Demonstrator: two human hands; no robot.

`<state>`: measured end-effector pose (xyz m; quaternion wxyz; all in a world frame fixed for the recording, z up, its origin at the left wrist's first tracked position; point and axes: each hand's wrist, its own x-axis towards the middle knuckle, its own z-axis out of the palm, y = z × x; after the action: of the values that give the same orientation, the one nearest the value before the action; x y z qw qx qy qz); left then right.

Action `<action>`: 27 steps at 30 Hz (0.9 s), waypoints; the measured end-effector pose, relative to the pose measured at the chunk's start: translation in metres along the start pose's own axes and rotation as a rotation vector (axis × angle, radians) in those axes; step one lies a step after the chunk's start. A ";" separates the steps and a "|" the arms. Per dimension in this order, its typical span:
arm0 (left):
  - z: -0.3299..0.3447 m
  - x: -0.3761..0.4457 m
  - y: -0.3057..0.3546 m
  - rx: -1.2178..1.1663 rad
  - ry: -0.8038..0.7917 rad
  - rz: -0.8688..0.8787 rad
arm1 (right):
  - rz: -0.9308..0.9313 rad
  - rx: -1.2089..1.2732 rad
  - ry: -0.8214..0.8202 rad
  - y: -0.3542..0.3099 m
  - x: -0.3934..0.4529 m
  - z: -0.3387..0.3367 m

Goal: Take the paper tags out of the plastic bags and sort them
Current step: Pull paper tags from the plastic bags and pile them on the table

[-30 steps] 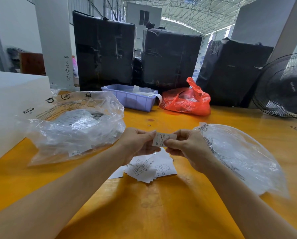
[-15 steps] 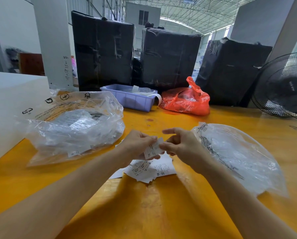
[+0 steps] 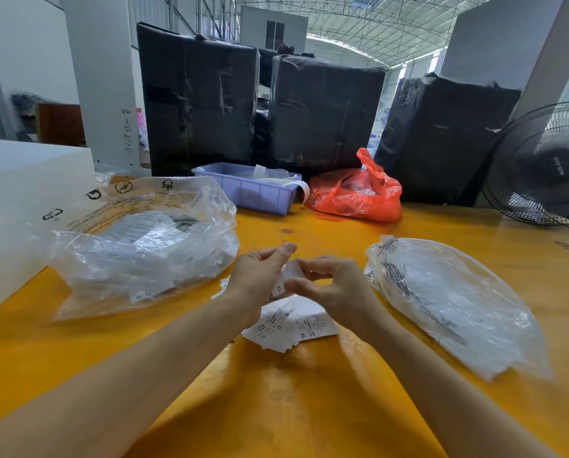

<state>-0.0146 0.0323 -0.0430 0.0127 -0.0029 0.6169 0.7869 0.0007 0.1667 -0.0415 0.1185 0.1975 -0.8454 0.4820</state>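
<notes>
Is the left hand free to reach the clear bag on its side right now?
Probably not yet: the left hand pinches a paper tag together with the right hand. The path to the clear bag looks unobstructed.

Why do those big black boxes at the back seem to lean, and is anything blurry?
Head view: the wide-angle lens bows the black wrapped boxes outward; the right hand and the near corner of the right plastic bag are motion-smeared; soft daylight from the roof throws faint arm shadows on the yellow table.
</notes>
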 end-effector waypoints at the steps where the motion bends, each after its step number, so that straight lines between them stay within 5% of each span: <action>1: 0.001 -0.001 0.000 -0.008 -0.015 0.000 | 0.018 0.057 0.029 0.000 0.000 0.000; 7: 0.004 -0.004 0.003 0.033 -0.158 -0.039 | 0.162 0.295 0.092 0.002 0.004 -0.005; 14: -0.013 0.005 0.010 0.499 -0.258 0.055 | 0.106 0.170 0.220 0.006 0.007 -0.013; 19: -0.009 0.002 0.009 0.409 -0.337 -0.055 | 0.020 0.034 0.194 0.004 0.008 -0.014; 23: -0.007 0.001 0.006 0.294 -0.252 -0.080 | 0.095 0.130 -0.030 0.000 0.007 -0.015; 27: -0.003 0.001 0.005 0.158 -0.152 -0.029 | 0.171 0.192 -0.025 -0.003 0.005 -0.016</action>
<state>-0.0155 0.0285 -0.0391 0.0711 0.0491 0.6742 0.7335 -0.0028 0.1780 -0.0293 0.0468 0.1411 -0.8105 0.5665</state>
